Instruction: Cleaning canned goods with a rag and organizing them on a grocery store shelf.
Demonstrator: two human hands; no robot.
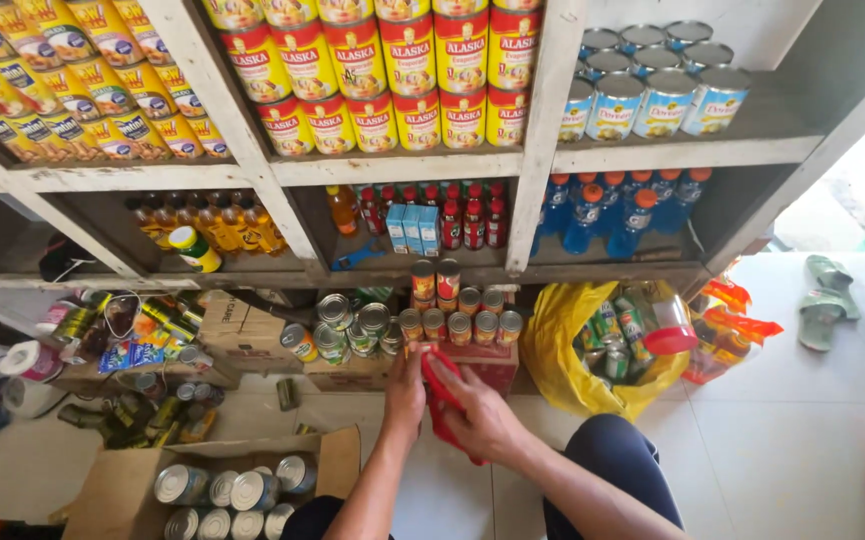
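Both hands meet just in front of a red box (492, 365) that stands on the floor below the wooden shelf: the right hand (487, 415) has its fingers curled around a red cloth (442, 405), which hangs down past the palm, while the left hand (405, 385) presses against the cloth's other side, its fingers hidden so I cannot tell their spread. Small tins (457, 325) sit on top of the box, a yellow bag (562, 350) of goods lies just right of it, and an open carton of cans (222, 490) stands well to its left.

Red-yellow label cans (412, 70) on top shelf; blue-label cans (652, 95) at right; small blue boxes (412, 228) on mid shelf; cardboard box (122, 490) w/ silver cans bottom left.
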